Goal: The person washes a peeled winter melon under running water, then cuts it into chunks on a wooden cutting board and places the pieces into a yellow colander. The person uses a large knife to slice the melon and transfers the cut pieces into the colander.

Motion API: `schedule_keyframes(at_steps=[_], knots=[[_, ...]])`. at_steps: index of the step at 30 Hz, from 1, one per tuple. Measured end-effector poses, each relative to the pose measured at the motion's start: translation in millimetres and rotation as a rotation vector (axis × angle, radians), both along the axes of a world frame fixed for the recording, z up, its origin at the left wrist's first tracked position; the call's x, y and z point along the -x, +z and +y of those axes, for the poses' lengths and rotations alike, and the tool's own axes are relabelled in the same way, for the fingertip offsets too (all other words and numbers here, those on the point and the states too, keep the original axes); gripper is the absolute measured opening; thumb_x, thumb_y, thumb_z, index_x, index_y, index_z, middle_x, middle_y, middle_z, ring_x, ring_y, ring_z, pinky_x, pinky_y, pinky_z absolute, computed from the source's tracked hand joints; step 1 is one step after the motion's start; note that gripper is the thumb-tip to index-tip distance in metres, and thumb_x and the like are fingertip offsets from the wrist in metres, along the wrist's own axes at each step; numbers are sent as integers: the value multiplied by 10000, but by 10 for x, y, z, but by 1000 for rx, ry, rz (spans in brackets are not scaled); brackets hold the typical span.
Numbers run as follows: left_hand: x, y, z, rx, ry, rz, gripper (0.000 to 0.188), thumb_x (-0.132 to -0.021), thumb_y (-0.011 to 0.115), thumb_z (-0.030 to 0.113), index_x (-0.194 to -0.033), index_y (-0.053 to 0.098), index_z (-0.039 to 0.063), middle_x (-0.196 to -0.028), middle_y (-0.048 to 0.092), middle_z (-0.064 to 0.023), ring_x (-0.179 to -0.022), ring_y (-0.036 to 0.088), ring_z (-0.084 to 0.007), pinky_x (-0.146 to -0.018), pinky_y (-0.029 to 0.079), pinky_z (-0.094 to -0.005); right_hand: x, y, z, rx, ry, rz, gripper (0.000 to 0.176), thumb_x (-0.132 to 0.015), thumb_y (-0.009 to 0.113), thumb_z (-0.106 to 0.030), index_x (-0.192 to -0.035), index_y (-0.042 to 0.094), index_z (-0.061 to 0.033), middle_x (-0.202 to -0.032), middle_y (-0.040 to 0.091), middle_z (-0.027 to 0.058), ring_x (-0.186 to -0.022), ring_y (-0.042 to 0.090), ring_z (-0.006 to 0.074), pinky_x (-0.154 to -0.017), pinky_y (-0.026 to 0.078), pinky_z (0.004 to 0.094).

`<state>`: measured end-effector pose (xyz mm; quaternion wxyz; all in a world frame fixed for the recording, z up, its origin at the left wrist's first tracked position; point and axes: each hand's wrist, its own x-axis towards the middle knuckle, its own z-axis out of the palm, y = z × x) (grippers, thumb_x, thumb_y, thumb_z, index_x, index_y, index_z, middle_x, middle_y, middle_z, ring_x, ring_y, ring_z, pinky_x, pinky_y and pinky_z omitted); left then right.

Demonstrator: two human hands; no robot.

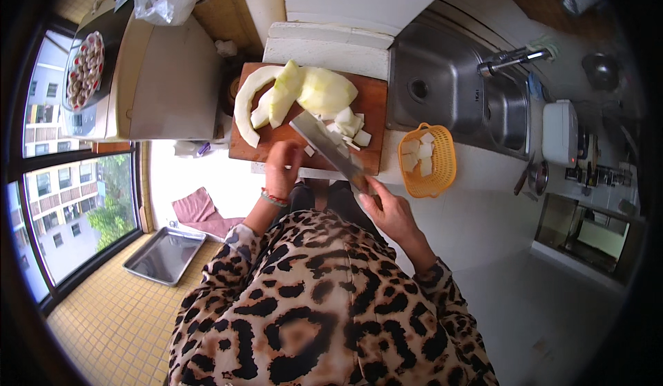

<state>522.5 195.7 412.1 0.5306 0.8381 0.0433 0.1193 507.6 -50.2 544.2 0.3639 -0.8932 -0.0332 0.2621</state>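
Observation:
My right hand (391,212) grips the handle of a cleaver (329,145), its broad blade slanting up and left above a wooden cutting board (373,88). My left hand (282,171) is over the board's front edge, left of the blade; its fingers are blurred and partly hidden. Towards the back of the board lie a curved slab of pale peeled melon (243,106), probably winter melon, and a large peeled chunk (329,88). Smaller white cut pieces (352,121) are heaped beside the blade. To the right, a yellow plastic basket (446,160) holds several flat white pieces (412,155).
Right of the board is a stainless steel double sink (450,70) with a faucet (513,62). At left, a plate of small round pieces of food (85,72) rests on an appliance (173,80). A metal tray (166,256) lies low by the window.

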Motion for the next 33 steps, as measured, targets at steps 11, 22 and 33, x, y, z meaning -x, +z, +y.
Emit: schedule_keyframes(at_steps=[11,22,33], knots=[[-476,599,-729,-424,-601,-238,448,-810,723,296,-1160,538,86,-1309,458,-180,-1254,419,-386,-1050,343,-513,195,-219,-171,360,162,-532,568,-793,779,-348,-1182,484,-60,-652,610,86,-612,632,271,-587,493,379],[-688,735,-2234,-153,-831,-528,336,-789,679,144,-1081,535,62,-1298,428,-236,-1216,428,-439,-1021,372,-537,906,364,-1126,646,-193,-516,565,-727,836,-342,-1117,508,-97,-737,670,94,-668,664,294,-630,518,404],[-1272,288,-2126,-445,-455,-463,538,-809,704,156,-1301,508,65,-1428,425,-201,-1292,436,-392,-1075,366,-494,1735,329,-1866,234,-583,-159,488,-790,794,-270,-1153,531,-78,-671,648,70,-579,640,214,-573,499,344]])
